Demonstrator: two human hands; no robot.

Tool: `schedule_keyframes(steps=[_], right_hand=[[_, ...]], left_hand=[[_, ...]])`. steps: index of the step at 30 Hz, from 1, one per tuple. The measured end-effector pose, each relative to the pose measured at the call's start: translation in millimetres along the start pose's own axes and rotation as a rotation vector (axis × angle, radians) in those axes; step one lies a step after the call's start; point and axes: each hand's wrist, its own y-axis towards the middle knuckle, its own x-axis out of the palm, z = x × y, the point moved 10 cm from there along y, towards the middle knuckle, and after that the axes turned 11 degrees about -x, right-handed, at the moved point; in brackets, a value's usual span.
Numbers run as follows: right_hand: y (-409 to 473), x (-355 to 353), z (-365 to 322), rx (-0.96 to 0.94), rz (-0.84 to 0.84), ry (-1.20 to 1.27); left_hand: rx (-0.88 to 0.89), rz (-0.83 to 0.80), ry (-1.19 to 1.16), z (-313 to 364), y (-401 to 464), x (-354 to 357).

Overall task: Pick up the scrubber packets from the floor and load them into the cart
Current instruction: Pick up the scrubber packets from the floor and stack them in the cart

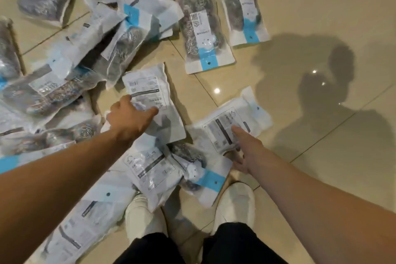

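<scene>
Head camera, looking down, shows both bare arms reaching to packets scattered on the tiled floor (pixel 300 6). The left hand (pixel 130 117) lies on a white packet (pixel 150 92) that is label side up, with thumb and fingers spread over its lower half; whether they pinch it cannot be told. More of that packet stretches ahead of the fingers, away from the person. The right hand (pixel 246 148) has its fingers straight, the forefinger tip touching the printed label of a second packet (pixel 233 122), which lies ahead of and under the fingertips. Between the two hands, nearer the person's white shoes (pixel 235 201), lie two overlapping packets (pixel 171 169). A heap of packets (pixel 70 60) is to the left of the left hand.
</scene>
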Motion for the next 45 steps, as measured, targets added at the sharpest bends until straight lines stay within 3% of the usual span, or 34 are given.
schedule_keyframes(steps=[5,12,16,19,23,34,39,45], right_hand=[[47,25,8,-0.030,-0.016,0.072],[64,16,6,-0.092,0.123,0.102],[21,-4,-34,-0.322,0.207,0.016],[-49,-21,-83,-0.613,0.143,-0.236],[-161,-42,-129,-0.774,0.021,-0.420],[-561,-125,-201,-0.708,-0.098,-0.189],[-710,-116,-223,-0.800,-0.226,-0.225],[-818,-100,-226,-0.911,-0.371,-0.207]], left_hand=[[-0.167,-0.050,-0.383,-23,37,15],[-0.234,-0.109,-0.327,-19,36,20],[-0.172,-0.188,-0.419,-8,6,11],[-0.161,-0.258,-0.437,-5,-40,-17],[-0.122,-0.340,-0.478,-4,-129,-81],[0.095,-0.422,-0.595,21,-454,-363],[0.159,-0.370,-0.655,3,-545,-472],[0.204,-0.383,-0.812,-36,-605,-532]])
